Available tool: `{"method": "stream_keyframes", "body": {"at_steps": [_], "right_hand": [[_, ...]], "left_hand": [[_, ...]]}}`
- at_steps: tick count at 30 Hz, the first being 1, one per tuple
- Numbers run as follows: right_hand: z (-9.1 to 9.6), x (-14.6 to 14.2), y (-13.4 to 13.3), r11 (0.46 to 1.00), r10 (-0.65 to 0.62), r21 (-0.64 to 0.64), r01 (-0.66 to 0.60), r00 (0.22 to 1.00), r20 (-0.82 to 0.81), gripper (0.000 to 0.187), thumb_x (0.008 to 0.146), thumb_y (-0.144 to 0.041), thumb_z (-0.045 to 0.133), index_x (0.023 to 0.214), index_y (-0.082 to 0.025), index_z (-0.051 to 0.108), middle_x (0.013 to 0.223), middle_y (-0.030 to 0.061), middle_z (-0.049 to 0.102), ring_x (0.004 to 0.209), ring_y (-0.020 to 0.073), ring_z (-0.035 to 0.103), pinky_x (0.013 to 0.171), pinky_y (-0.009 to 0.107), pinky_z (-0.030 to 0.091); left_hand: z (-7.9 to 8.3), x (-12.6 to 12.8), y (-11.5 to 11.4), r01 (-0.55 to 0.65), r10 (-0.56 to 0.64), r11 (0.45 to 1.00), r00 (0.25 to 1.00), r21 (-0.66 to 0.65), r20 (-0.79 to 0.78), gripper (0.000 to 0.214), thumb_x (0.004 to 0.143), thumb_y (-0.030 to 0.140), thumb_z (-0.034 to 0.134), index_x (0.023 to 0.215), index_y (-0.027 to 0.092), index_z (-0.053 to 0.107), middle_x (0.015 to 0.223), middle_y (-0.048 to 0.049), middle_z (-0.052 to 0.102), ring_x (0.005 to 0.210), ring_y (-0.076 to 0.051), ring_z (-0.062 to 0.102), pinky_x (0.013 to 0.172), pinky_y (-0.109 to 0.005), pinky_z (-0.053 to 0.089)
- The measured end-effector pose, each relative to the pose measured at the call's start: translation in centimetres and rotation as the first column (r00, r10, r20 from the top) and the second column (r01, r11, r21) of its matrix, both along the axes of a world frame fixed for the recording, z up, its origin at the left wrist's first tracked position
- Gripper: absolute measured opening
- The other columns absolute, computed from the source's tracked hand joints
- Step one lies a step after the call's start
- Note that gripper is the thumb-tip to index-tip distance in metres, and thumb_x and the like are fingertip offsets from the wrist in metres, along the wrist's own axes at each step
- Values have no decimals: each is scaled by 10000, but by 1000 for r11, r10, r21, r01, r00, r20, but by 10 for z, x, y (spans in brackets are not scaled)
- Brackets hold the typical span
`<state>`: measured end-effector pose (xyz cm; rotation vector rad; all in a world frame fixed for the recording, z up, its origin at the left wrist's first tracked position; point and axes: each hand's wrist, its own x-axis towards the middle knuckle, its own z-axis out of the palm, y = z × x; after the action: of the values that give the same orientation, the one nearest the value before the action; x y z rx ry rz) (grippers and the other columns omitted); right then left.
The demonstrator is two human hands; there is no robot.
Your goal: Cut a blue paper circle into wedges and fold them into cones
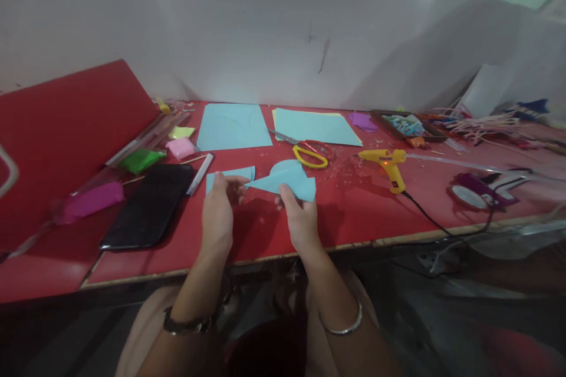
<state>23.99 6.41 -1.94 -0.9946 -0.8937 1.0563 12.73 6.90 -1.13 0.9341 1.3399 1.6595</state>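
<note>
My right hand [302, 218] pinches a light blue paper piece [294, 179] between thumb and fingers, the thumb on top. The piece has a rounded back edge and narrows to a point on the left. My left hand [220, 209] is beside that point, its thumb and fingers apart; whether a fingertip touches the paper is hard to tell. Behind the left hand another light blue paper scrap [239, 172] with a curved edge lies on the red table [265, 235]. Scissors [309, 154] with one red and one yellow handle loop rest just beyond the held paper.
Blue sheets [234, 126] lie at the back. A yellow glue gun [387, 164] with a cord stands right. To the left are a black phone [150, 206], a white marker [200, 175] and packets of coloured clay [144, 160]. A tray [409, 125] of small pieces sits back right.
</note>
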Motion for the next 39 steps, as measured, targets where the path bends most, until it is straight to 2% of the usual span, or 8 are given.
{"method": "stream_keyframes", "body": {"at_steps": [3, 6, 11, 16, 27, 31, 36, 39], "right_hand": [[2, -1, -1, 1000, 3, -7, -3, 999, 32, 165, 657, -322, 603, 576, -181, 571, 518, -26, 579, 509, 116, 534, 514, 233, 448], [3, -1, -2, 1000, 16, 22, -16, 999, 37, 140, 653, -319, 612, 650, -179, 612, 598, -5, 640, 585, 144, 587, 570, 252, 482], [2, -2, -3, 1000, 19, -19, -18, 999, 33, 157, 652, -326, 624, 639, -170, 612, 556, -7, 627, 553, 140, 587, 570, 255, 490], [1, -2, -2, 1000, -8, 15, 8, 999, 47, 142, 661, -312, 619, 633, -173, 604, 571, -3, 638, 562, 142, 595, 577, 258, 495], [5, -4, -3, 999, -18, 44, 15, 997, 73, 179, 654, -326, 609, 566, -182, 550, 562, 2, 618, 583, 147, 591, 603, 268, 490], [5, -4, -4, 1000, 0, 27, -1, 998, 61, 202, 650, -335, 611, 541, -183, 536, 535, -6, 595, 545, 133, 565, 571, 257, 475], [5, -1, -1, 1000, -13, -9, 13, 1000, -7, 200, 643, -329, 601, 528, -179, 534, 471, -35, 533, 469, 104, 502, 494, 233, 440], [4, 0, 1, 1000, -20, -9, 20, 999, -37, 226, 648, -329, 593, 501, -183, 504, 446, -49, 499, 439, 88, 463, 450, 216, 411]], "left_hand": [[4, 5, -3, 130, -131, 991, 979, -21, -159, 390, 700, 544, 556, 544, 186, 545, 484, 21, 479, 475, -105, 424, 483, -227, 361], [8, 9, -7, 176, -180, 984, 954, -40, -240, 334, 647, 440, 636, 481, 190, 490, 458, 36, 438, 495, -105, 410, 483, -215, 356], [8, 8, -6, 135, -133, 991, 964, -4, -230, 286, 692, 371, 591, 489, 189, 503, 472, 37, 421, 503, -99, 383, 492, -211, 337], [5, 5, -3, 35, -34, 999, 983, 0, -180, 212, 649, 375, 635, 578, 192, 555, 529, 45, 459, 516, -96, 396, 511, -210, 346], [-3, 5, -4, 49, -41, 998, 984, 42, -175, 351, 813, 391, 509, 540, 193, 412, 500, 56, 362, 495, -88, 327, 493, -219, 283], [-3, 6, -3, 33, -24, 998, 989, 58, -144, 361, 809, 400, 524, 536, 194, 411, 485, 59, 348, 482, -88, 315, 481, -227, 269], [-3, 1, 0, -54, 59, 993, 997, 102, -41, 365, 772, 442, 559, 526, 185, 479, 470, 52, 366, 459, -81, 330, 456, -227, 269], [-1, -1, 0, -32, 38, 994, 998, 103, -52, 344, 794, 478, 499, 637, 179, 568, 525, 38, 439, 472, -82, 386, 479, -221, 313]]}}
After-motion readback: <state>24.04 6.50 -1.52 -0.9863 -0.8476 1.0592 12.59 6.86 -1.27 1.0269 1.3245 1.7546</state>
